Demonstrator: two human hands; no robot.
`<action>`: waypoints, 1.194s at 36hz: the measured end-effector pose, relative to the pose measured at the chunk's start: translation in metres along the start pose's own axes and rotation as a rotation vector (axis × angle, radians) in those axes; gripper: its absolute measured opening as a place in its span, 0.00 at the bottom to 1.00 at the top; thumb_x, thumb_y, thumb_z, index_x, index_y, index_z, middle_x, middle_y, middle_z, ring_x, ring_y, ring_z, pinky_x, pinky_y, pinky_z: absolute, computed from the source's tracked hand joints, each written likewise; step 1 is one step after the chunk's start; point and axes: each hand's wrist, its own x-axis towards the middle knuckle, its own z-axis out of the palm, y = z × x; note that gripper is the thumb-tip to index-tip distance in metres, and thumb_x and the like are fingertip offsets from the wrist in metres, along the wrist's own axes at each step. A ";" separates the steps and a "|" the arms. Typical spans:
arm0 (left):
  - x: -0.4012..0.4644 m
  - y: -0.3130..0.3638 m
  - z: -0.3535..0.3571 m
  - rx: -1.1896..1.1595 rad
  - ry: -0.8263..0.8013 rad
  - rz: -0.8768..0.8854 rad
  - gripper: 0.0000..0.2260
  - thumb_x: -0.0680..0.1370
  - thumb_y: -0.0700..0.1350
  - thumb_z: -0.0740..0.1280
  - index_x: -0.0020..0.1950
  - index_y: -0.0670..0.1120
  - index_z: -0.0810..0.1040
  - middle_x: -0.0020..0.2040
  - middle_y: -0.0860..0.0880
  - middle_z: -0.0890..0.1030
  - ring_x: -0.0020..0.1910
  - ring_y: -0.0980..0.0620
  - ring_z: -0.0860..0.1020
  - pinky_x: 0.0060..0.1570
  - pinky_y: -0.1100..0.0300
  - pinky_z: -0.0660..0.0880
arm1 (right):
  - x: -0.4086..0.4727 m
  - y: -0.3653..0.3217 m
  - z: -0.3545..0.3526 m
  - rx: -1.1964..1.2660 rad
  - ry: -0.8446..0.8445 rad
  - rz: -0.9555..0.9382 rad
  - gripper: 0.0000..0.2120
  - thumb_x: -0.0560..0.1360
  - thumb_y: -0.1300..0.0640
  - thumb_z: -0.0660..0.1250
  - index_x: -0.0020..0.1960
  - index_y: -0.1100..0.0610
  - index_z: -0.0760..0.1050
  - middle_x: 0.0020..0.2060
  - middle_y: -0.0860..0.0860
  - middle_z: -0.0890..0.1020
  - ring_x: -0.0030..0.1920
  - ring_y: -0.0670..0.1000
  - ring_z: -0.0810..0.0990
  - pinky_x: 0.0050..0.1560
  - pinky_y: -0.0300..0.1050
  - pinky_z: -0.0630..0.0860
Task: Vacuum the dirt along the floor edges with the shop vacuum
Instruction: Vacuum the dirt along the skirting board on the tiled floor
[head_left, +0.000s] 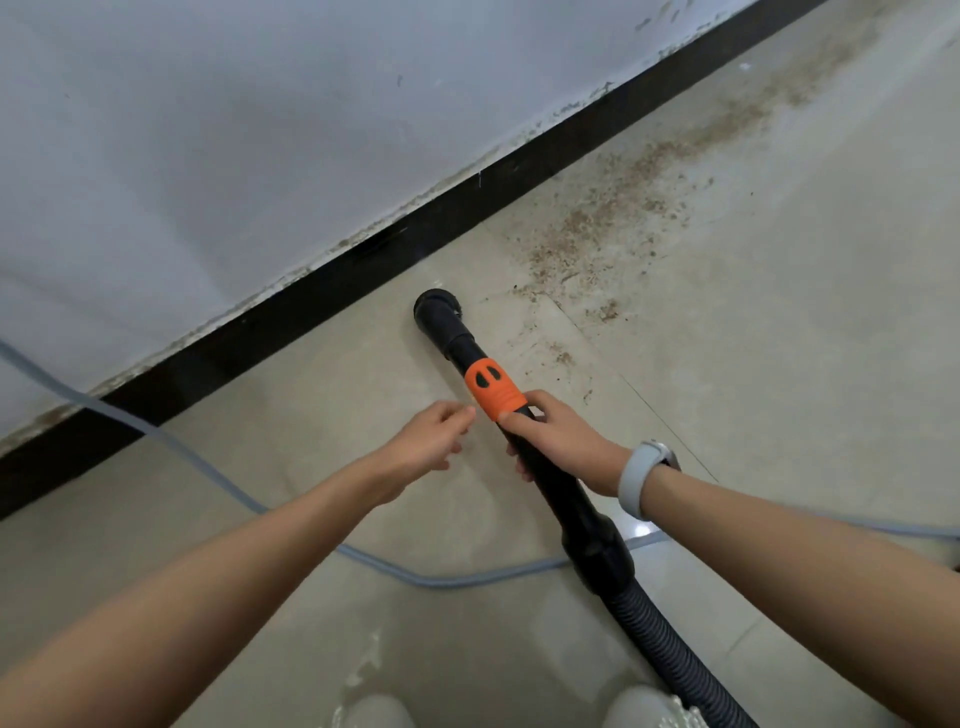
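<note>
The black vacuum wand (566, 499) with an orange collar (494, 391) slants across the floor, its nozzle (436, 307) down on the tiles close to the black baseboard (311, 306). My right hand (553, 436) grips the wand just behind the orange collar. My left hand (431, 436) hovers beside the collar with loosely curled fingers, holding nothing. Brown dirt (608, 223) lies scattered along the floor edge to the right of the nozzle. The ribbed hose (670, 654) trails toward the bottom right.
A grey cable (218, 467) runs from the left wall across the floor and under the wand to the right. A white wall (208, 130) rises above the baseboard. My knees (644, 706) show at the bottom edge. A wristband (641, 475) sits on my right wrist.
</note>
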 end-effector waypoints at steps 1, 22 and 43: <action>-0.005 -0.004 0.000 0.041 -0.046 -0.026 0.13 0.82 0.51 0.59 0.65 0.48 0.67 0.60 0.48 0.74 0.57 0.50 0.75 0.56 0.56 0.73 | 0.003 -0.007 -0.001 0.046 -0.048 0.030 0.14 0.80 0.57 0.62 0.62 0.62 0.66 0.37 0.58 0.76 0.30 0.54 0.74 0.33 0.46 0.74; -0.017 -0.017 0.144 -0.780 0.452 0.128 0.15 0.83 0.51 0.54 0.45 0.42 0.69 0.30 0.47 0.75 0.26 0.50 0.75 0.30 0.55 0.73 | 0.055 -0.029 0.025 0.117 -0.096 0.045 0.13 0.81 0.50 0.61 0.46 0.59 0.67 0.34 0.55 0.72 0.24 0.51 0.73 0.26 0.40 0.73; -0.023 -0.023 0.163 -0.681 0.484 0.185 0.15 0.83 0.50 0.54 0.43 0.42 0.70 0.28 0.44 0.76 0.21 0.52 0.74 0.25 0.61 0.71 | 0.038 -0.016 0.014 0.111 0.014 0.008 0.13 0.80 0.51 0.61 0.43 0.59 0.68 0.33 0.56 0.74 0.24 0.51 0.74 0.25 0.40 0.73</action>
